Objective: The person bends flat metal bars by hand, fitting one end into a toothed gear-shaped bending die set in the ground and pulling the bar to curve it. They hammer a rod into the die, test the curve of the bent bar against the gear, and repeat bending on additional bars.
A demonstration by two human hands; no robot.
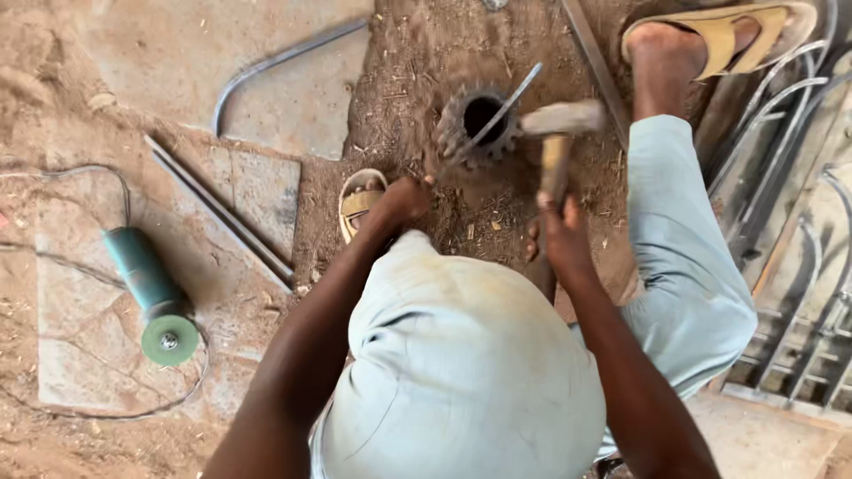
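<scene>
My left hand (404, 200) grips the near end of a thin flat metal strip (497, 115) that slants up across a toothed metal gear (475, 124) lying on the dirt. My right hand (559, 235) holds a hammer (559, 124) by its wooden handle, with the steel head hovering just right of the gear, beside the strip. My knees in pale trousers fill the lower middle. A sandalled foot shows under my left hand, another at the top right.
A green angle grinder (151, 293) with its cable lies on the stone slab at left. Straight rods (217, 208) and a bent rod (275, 66) lie nearby. A metal bar (590, 53) runs past the gear. A curved ironwork grille (790, 266) stands at right.
</scene>
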